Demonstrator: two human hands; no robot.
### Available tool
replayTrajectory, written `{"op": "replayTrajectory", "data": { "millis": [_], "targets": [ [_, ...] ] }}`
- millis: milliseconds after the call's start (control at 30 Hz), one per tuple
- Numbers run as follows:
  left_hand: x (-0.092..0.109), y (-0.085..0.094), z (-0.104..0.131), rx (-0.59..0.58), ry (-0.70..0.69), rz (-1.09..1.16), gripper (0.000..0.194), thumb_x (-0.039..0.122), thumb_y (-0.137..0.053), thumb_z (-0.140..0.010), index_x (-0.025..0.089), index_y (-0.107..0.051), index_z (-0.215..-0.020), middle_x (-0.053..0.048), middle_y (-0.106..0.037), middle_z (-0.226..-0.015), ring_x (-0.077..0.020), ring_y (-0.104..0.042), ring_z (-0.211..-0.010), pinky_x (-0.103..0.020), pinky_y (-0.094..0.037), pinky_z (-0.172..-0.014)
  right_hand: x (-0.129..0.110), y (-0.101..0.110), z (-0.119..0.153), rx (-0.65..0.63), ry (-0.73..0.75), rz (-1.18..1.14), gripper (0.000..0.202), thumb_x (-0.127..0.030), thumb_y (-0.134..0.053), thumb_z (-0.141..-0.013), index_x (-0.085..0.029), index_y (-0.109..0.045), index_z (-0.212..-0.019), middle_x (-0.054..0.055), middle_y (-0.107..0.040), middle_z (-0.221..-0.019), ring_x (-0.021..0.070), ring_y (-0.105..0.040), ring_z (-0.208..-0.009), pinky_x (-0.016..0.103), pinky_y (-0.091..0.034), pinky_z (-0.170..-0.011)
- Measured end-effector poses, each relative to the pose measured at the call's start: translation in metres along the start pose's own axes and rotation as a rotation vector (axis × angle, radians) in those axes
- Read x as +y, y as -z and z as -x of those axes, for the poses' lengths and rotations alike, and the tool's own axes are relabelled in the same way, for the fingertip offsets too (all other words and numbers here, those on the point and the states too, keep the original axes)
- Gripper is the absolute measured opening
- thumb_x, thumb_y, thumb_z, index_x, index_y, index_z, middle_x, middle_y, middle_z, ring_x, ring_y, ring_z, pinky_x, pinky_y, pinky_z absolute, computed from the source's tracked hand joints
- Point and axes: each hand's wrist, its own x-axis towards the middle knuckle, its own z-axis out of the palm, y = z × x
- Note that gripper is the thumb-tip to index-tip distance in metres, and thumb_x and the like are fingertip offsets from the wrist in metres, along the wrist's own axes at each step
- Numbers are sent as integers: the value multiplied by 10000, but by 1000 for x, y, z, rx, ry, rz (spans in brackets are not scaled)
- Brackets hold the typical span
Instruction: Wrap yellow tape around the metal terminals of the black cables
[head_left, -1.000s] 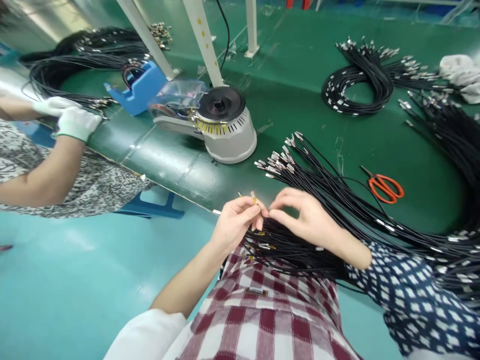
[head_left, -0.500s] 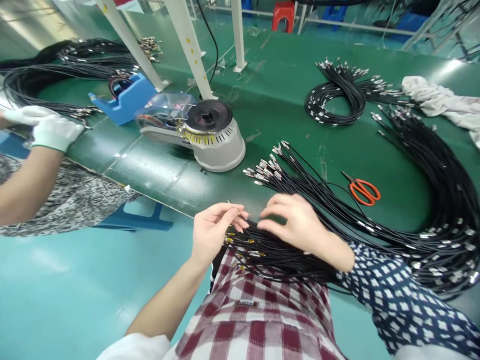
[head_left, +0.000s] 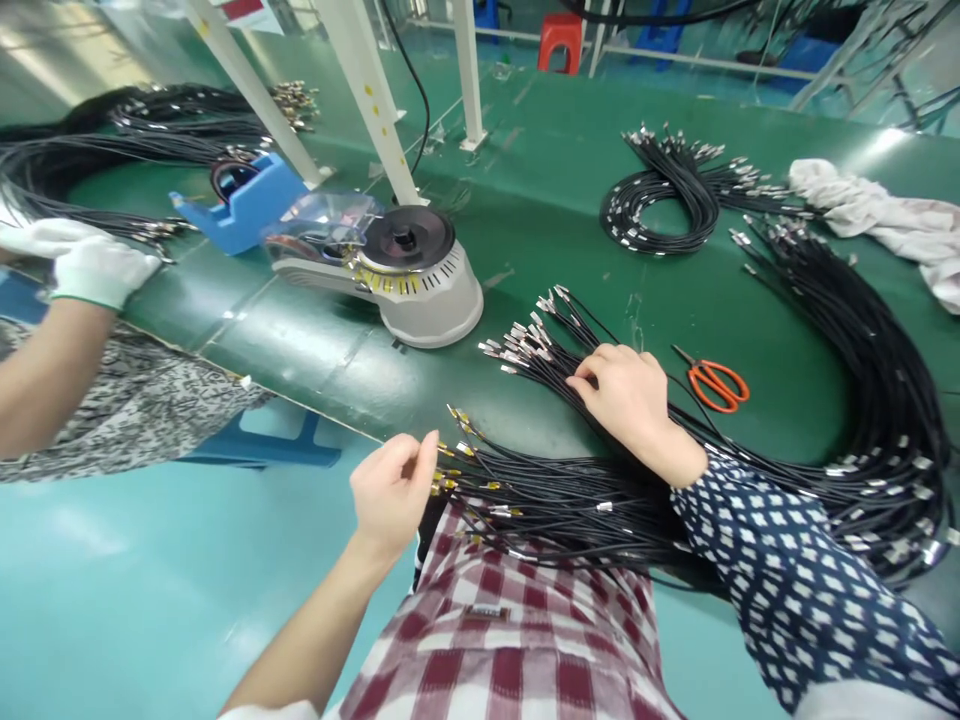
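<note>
My right hand point(head_left: 626, 395) reaches onto a bundle of black cables with silver connectors point(head_left: 525, 342) on the table. Its thumb and fingers close around one or more of these cables; how many is hidden. My left hand point(head_left: 394, 490) is curled closed beside the yellow-marked cable ends point(head_left: 450, 478), with nothing visible in it. Those ends belong to a second bundle of black cables point(head_left: 585, 490), which lies along the table's front edge against my checked apron point(head_left: 517, 640).
A round tape dispenser point(head_left: 427, 290) and a blue tape holder point(head_left: 247, 215) stand to the left. Orange-handled scissors point(head_left: 718, 385), a coiled cable bundle point(head_left: 660, 225) and a white cloth point(head_left: 877, 215) lie right. A co-worker's gloved hand point(head_left: 105, 268) is at far left.
My left hand has let go of a yellow-marked cable end and drawn back left and down. My right hand has moved up and right onto the silver-ended bundle and closed there.
</note>
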Motion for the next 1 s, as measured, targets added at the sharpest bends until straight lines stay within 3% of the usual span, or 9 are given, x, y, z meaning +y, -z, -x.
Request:
{"op": "replayTrajectory", "data": {
  "millis": [100, 167, 233, 300, 400, 533, 733, 867, 1000],
  "targets": [
    [19, 1, -5, -46, 1, 162, 410, 216, -616, -868, 181, -404, -519, 55, -349, -502, -77, -315, -477, -230, -299, -498, 1, 9, 5, 38, 14, -127, 189, -338, -673, -887, -206, -693, -753, 31, -701, -858, 225, -612, -856, 362, -325, -715],
    [34, -8, -12, -189, 101, 361, 283, 232, -612, -882, 178, -546, -612, 32, -480, -562, -83, -419, -508, -225, -357, -526, 1, 19, 14, 49, 92, -256, 167, -330, -654, -904, -211, -687, -791, 26, -702, -884, 208, -617, -858, 355, -345, -739],
    [49, -23, -21, -339, 264, 627, 115, 272, -619, -887, 173, -672, -863, -11, -633, -721, -94, -530, -552, -230, -430, -555, 0, 25, 25, 42, 161, -379, 145, -313, -634, -920, -212, -679, -826, 27, -702, -910, 194, -621, -862, 350, -360, -757],
    [60, -42, -31, -439, 401, 875, 261, 290, -673, -848, 166, -666, -1078, -71, -705, -945, -98, -584, -573, -232, -453, -534, -1, 27, 35, 37, 177, -473, 131, -300, -618, -931, -211, -671, -851, 35, -698, -928, 189, -623, -866, 352, -374, -773],
    [73, -64, -41, -487, 429, 1090, 229, 284, -696, -828, 132, -706, -998, -100, -729, -948, -111, -628, -603, -227, -469, -534, -1, 25, 45, 29, 165, -572, 115, -293, -623, -925, -206, -664, -863, 47, -692, -937, 194, -623, -873, 363, -400, -798],
    [86, -62, -40, -544, 511, 1176, 211, 323, -693, -835, 114, -693, -804, -66, -718, -741, -130, -648, -509, -231, -477, -471, 6, 32, 47, -16, 131, -713, 97, -303, -634, -913, -218, -680, -916, 59, -685, -969, 212, -624, -924, 382, -436, -853],
    [90, -39, -27, -793, 652, 1108, 251, 355, -737, -803, 117, -663, -774, -11, -650, -592, -95, -569, -379, -194, -414, -385, 6, 47, 48, -166, -81, -1093, 153, -340, -610, -924, -218, -696, -958, 44, -703, -943, 184, -631, -852, 322, -464, -761],
    [81, -41, -19, -793, 606, 1071, 224, 339, -697, -849, 121, -726, -890, -3, -635, -621, -60, -534, -415, -184, -404, -428, -10, 41, 43, -259, -105, -1172, 185, -351, -616, -913, -201, -714, -956, 41, -711, -931, 171, -613, -808, 306, -427, -686],
    [74, -43, -15, -781, 569, 1097, 197, 323, -661, -886, 138, -717, -920, -4, -648, -649, -65, -554, -451, -189, -434, -466, -23, 37, 37, -280, -105, -1246, 189, -338, -633, -893, -179, -681, -801, 24, -675, -765, 157, -587, -716, 300, -412, -647]
  ]
}}
